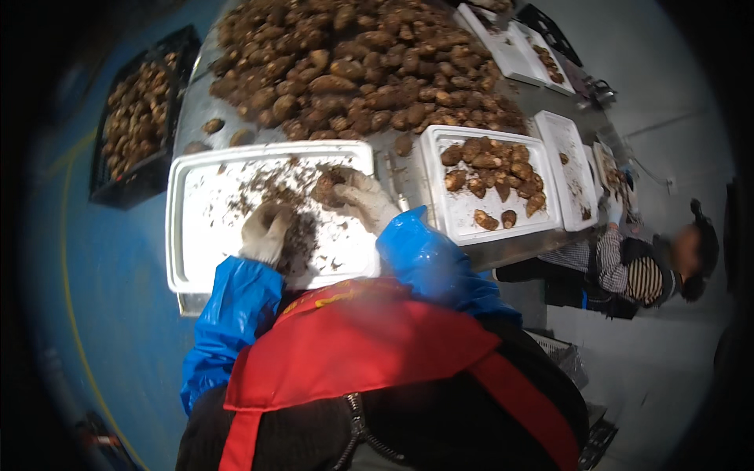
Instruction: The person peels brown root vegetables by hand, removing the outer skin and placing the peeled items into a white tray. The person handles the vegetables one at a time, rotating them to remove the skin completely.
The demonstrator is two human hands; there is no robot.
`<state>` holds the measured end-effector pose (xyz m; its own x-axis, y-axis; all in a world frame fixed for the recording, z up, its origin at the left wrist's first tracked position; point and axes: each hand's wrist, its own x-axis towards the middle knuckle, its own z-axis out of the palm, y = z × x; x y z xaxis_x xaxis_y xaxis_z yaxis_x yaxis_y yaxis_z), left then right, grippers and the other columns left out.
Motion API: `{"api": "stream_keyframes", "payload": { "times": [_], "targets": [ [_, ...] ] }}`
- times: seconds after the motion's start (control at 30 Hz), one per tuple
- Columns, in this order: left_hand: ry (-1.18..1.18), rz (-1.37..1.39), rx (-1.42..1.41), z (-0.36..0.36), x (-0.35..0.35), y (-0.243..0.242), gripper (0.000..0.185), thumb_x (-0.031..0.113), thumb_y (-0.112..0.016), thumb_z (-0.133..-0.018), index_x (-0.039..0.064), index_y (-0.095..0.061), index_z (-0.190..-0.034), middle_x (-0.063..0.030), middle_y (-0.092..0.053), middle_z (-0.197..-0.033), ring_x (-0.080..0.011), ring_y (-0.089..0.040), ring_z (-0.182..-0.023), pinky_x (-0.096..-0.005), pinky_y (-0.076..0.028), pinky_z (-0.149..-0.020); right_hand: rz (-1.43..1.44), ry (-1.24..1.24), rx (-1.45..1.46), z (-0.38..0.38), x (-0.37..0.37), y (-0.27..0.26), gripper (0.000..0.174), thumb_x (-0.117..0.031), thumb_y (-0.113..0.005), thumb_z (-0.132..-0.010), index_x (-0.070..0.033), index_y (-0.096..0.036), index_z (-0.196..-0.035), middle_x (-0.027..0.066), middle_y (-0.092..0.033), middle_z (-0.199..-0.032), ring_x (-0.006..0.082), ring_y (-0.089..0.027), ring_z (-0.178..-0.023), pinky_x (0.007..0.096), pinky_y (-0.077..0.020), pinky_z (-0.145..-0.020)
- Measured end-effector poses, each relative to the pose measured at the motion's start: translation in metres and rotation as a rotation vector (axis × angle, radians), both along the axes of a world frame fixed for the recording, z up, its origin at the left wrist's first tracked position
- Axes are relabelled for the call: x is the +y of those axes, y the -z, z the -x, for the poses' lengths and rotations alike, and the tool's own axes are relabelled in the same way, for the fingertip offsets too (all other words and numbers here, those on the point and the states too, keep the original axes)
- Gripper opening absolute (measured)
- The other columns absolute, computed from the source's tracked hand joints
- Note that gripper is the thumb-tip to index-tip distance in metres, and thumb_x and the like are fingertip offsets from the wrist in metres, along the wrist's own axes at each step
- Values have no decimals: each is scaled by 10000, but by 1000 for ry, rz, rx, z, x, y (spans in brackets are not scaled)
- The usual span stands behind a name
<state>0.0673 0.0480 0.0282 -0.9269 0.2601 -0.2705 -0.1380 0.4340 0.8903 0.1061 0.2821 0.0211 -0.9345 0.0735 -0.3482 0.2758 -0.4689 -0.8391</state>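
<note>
Before me lies a white foam tray [203, 235] scattered with brown soil and root scraps [265, 194]. My right hand [368, 200], in a pale work glove, grips a brown taro corm [327, 187] over the tray's right half. My left hand [264, 232], gloved alike, is curled low over the tray beside the scraps. Whether anything sits inside its fingers is hidden. Blue plastic sleeves cover both forearms.
Beyond the tray, a large heap of taro corms [365, 65] covers the metal table [203, 120]. At right, another foam tray [465, 232] holds several corms, beside a narrower tray [568, 159]. A black crate [132, 188] of corms stands left. A co-worker [642, 271] works at right.
</note>
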Motion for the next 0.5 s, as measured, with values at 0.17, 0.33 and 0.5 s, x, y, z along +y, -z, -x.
{"api": "stream_keyframes", "payload": {
  "times": [0.17, 0.33, 0.5],
  "targets": [
    [112, -424, 54, -7, 29, -14, 529, 213, -725, -887, -28, -557, -1327, -203, -653, -1229, -266, -636, -1099, -370, -500, -976, 122, -57, 193, -8, -23, -17, 463, -63, -666, -929, -5, -538, -1371, 100, -664, -1200, 178, -651, -1076, 286, -535, -942],
    [223, -531, -76, -9, 28, -7, 711, 152, -734, -897, -43, -369, -1475, -195, -518, -1413, -276, -526, -1299, -382, -429, -1113, -131, -36, 33, -17, -24, -16, 391, -60, -696, -921, 21, -583, -1286, 76, -659, -1159, 143, -627, -1040, 269, -531, -886],
    [217, -607, 7, -12, 27, 6, 710, 226, -732, -915, -55, -382, -1464, -189, -530, -1400, -259, -530, -1292, -378, -427, -1107, -218, -90, 53, -19, -25, -19, 324, -51, -704, -919, 24, -608, -1219, 79, -661, -1155, 138, -613, -1063, 253, -514, -895]
  ]
}}
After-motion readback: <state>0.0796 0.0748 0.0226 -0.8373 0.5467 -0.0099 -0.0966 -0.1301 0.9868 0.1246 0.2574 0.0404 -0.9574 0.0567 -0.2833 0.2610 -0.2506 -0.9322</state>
